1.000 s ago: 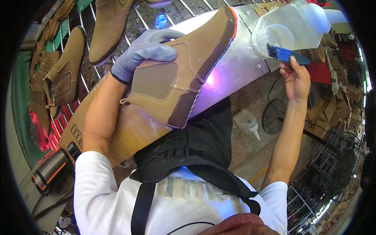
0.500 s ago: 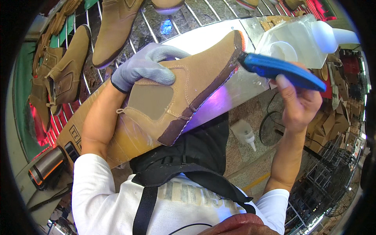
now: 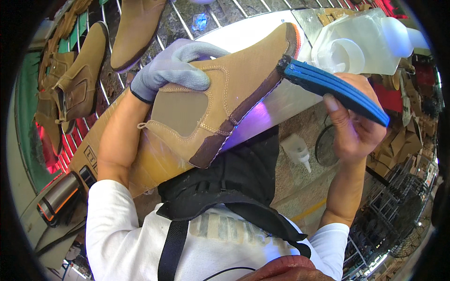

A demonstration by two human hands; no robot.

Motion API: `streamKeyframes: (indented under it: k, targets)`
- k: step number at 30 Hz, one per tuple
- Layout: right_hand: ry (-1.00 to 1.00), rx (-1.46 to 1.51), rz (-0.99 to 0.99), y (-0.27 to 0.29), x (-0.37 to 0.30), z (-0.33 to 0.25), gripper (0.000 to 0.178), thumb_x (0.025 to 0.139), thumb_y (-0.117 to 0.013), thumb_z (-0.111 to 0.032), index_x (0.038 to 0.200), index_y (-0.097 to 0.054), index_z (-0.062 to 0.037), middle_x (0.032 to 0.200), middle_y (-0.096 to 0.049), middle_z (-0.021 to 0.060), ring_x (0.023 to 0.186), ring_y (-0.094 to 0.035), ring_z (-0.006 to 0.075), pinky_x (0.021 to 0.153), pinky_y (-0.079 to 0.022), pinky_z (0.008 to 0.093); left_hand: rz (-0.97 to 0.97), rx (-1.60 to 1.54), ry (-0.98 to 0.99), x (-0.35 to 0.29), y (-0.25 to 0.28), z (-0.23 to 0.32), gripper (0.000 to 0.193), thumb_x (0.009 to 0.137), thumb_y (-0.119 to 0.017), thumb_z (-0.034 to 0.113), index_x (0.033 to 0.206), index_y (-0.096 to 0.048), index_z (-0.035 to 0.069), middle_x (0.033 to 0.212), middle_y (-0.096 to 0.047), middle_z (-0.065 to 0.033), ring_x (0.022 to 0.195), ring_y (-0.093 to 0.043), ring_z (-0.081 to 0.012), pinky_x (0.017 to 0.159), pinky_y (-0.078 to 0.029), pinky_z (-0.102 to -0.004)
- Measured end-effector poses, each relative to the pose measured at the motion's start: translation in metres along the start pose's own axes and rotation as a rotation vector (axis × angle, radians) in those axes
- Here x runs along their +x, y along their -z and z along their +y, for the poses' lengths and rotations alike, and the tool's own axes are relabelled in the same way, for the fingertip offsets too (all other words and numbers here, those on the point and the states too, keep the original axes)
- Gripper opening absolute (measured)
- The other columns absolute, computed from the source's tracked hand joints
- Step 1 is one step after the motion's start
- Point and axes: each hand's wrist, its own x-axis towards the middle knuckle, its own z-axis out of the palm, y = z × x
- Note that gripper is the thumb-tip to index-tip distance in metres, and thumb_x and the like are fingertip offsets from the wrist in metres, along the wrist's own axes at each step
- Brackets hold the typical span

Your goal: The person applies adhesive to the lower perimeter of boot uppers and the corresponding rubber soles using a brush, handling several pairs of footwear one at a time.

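Your gloved left hand [image 3: 176,70] has its grip closed over the ankle of a tan suede boot [image 3: 220,100] with a dark sole edge, held tilted above the cardboard-covered bench [image 3: 150,166]. Your bare right hand [image 3: 354,124] grips a flat blue brush [image 3: 333,86], its tip touching the boot's toe. Beyond the toe sits a translucent plastic jug [image 3: 361,44]; left of the boot, more boots [image 3: 82,84] rest on a wire rack.

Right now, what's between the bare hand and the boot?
In the head view, only the blue brush: the right hand grips it, bristles touching the boot toe.
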Motion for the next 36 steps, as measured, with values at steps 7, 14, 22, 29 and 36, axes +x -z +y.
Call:
streamKeyframes:
  k: [7,14,22,29,36]
  targets:
    - [0.113,-0.132,0.038,-0.035,-0.021,-0.022,0.028,0.080,-0.080,0.003,0.105,-0.069,0.0055,0.091,-0.073,0.0184,0.079,-0.073,0.0305,0.071,-0.058,0.0343,0.077,0.114,0.007,-0.006,-0.001,-0.003,0.081,0.063,-0.078,0.034,0.129,-0.065,-0.010,0.118,-0.071,-0.0164,0.109,-0.067,-0.0215,0.100,-0.049,-0.0324]
    - [0.027,-0.118,-0.028,-0.054,-0.043,-0.043,0.029,0.085,-0.079,-0.003,0.111,-0.067,0.0010,0.096,-0.073,0.0184,0.083,-0.073,0.0303,0.074,-0.059,0.0355,0.049,0.185,-0.076,-0.011,0.002,-0.005,0.078,0.071,-0.076,0.041,0.130,-0.065,-0.009,0.121,-0.069,-0.0179,0.112,-0.066,-0.0237,0.103,-0.048,-0.0336]
    - [0.118,-0.083,-0.062,-0.068,-0.047,-0.055,0.037,0.072,-0.078,-0.001,0.108,-0.069,0.0030,0.090,-0.071,0.0164,0.073,-0.072,0.0290,0.060,-0.059,0.0333,0.127,0.167,0.005,-0.017,0.001,-0.009,0.080,0.069,-0.076,0.040,0.133,-0.062,-0.007,0.120,-0.069,-0.0158,0.111,-0.065,-0.0217,0.100,-0.048,-0.0327]
    - [0.080,-0.027,-0.133,-0.071,-0.044,-0.075,0.032,0.071,-0.077,0.000,0.101,-0.070,0.0046,0.088,-0.071,0.0169,0.070,-0.071,0.0272,0.056,-0.057,0.0324,0.151,0.203,-0.006,-0.021,0.005,-0.013,0.076,0.075,-0.076,0.037,0.135,-0.061,-0.007,0.121,-0.068,-0.0146,0.112,-0.064,-0.0194,0.100,-0.047,-0.0321]
    - [-0.357,0.687,0.335,-0.078,-0.054,-0.043,0.028,0.091,-0.075,-0.006,0.114,-0.068,0.0075,0.105,-0.071,0.0163,0.086,-0.069,0.0217,0.078,-0.057,0.0336,0.189,-0.011,-0.012,-0.026,-0.002,-0.007,0.077,0.081,-0.070,0.038,0.141,-0.054,-0.008,0.129,-0.066,-0.0153,0.117,-0.065,-0.0225,0.107,-0.048,-0.0338]
